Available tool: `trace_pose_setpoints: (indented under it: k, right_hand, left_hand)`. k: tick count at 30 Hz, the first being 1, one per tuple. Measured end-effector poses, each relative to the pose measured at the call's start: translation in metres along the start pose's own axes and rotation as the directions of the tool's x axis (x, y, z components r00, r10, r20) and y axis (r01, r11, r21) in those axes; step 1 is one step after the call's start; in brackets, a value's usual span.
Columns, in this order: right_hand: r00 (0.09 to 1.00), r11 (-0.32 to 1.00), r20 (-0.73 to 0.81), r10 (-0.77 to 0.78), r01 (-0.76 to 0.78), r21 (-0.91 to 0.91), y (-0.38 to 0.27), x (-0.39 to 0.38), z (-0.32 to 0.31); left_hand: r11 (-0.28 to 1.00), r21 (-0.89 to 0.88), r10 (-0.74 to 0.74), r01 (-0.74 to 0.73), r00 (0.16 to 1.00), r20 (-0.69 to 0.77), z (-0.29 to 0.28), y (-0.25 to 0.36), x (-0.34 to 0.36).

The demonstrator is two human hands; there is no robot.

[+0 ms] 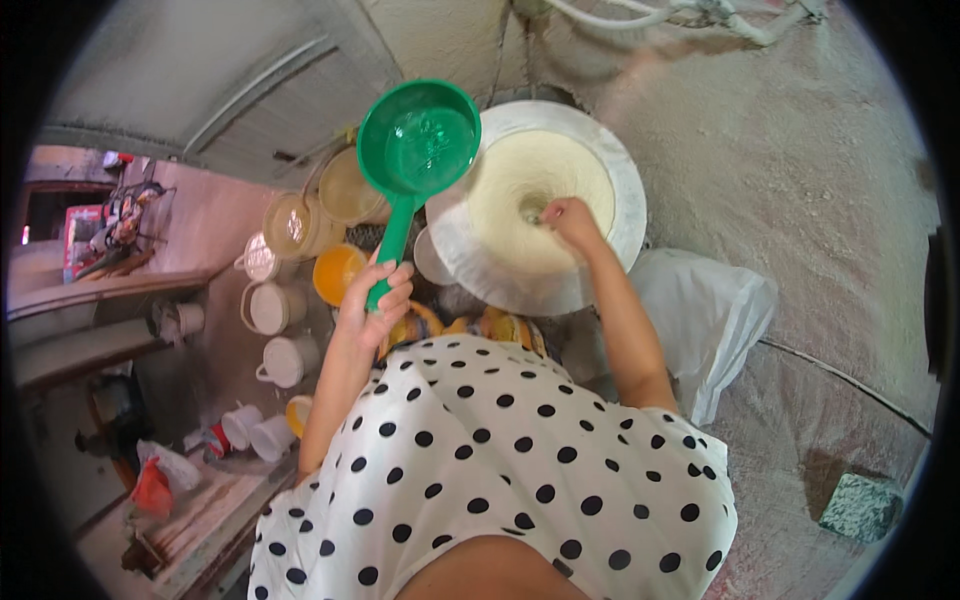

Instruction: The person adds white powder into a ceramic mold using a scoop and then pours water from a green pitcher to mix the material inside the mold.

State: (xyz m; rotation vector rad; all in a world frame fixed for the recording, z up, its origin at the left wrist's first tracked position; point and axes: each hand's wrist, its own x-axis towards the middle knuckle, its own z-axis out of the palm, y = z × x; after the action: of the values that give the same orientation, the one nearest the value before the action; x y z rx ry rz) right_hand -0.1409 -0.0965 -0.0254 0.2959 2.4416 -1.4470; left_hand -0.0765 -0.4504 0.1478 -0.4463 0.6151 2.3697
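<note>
My left hand (377,290) grips the handle of a green plastic dipper (415,150), whose round bowl holds clear liquid, raised left of a wide pale basin (620,210). Inside the basin is a cream-coloured grainy or pasty mass (515,165) with a hollow at its middle. My right hand (570,222) is over that hollow with its fingers curled closed; what is in them, if anything, is hidden.
Buckets (282,307) and tubs (340,272) cluster at the left, some holding liquid. A white sack (705,310) lies right of the basin. A motorbike (125,225) shows beyond a doorway at far left. Pipes (700,15) run overhead. A mottled block (860,505) sits lower right.
</note>
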Motion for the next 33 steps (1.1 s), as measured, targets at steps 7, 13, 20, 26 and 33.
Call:
trace_pose_setpoints:
  k: [7, 13, 20, 26, 33]
  right_hand:
    - [0.975, 0.761, 0.215, -0.062, -0.093, 0.643, -0.078, -0.015, -0.057]
    - [0.983, 0.979, -0.142, 0.117, -0.09, 0.183, -0.016, 0.009, -0.005]
    - [0.935, -0.045, 0.29, 0.204, -0.287, 0.957, 0.018, 0.07, 0.047]
    - [0.977, -0.18, 0.19, -0.095, -0.204, 0.962, 0.05, 0.1, 0.03]
    - [0.969, 0.225, 0.206, 0.137, -0.233, 0.946, 0.023, 0.076, -0.001]
  left_hand:
    - [0.974, 0.222, 0.085, -0.045, 0.981, -0.173, -0.014, 0.001, -0.007]
    - [0.771, 0.634, 0.129, 0.06, 0.96, -0.248, 0.008, -0.006, 0.004]
    - [0.179, 0.971, 0.198, 0.16, 0.961, -0.194, 0.041, -0.031, 0.033]
    - [-0.541, 0.841, 0.231, 0.001, 0.962, 0.148, 0.04, -0.05, 0.05]
    - [-0.695, 0.719, 0.248, -0.019, 0.932, 0.264, 0.03, -0.052, 0.046]
